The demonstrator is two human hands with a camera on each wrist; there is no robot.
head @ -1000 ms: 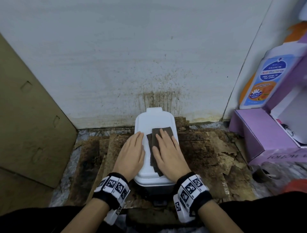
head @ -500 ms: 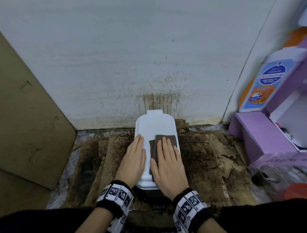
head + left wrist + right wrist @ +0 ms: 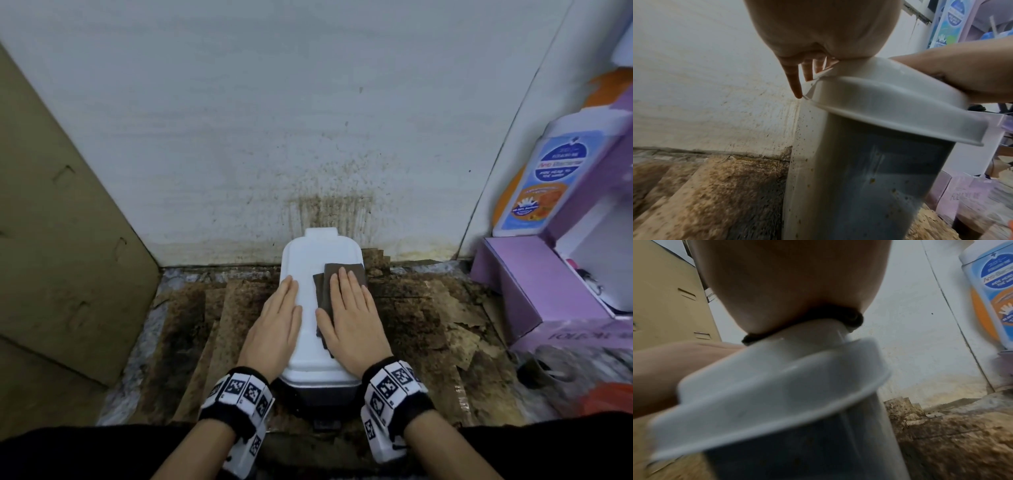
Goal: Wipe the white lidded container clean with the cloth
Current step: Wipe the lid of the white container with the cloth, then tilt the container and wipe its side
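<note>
White lidded container [image 3: 320,253] stands upright, lid running toward wall [image 3: 239,102].

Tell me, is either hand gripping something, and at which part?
Nothing is gripped. The right hand presses the brown cloth flat on the container's lid; the left hand rests flat on the lid.

Container [image 3: 317,253]: stood against the wall [image 3: 274,120], centre.
Cloth [image 3: 337,274]: lay on the lid's right half, under right hand [image 3: 352,318].
Left hand [image 3: 275,325]: rested on lid's left edge.
Cardboard [image 3: 61,240]: leaned far left.
Bottle [image 3: 534,178]: stood right, behind box [image 3: 513,281].
</note>
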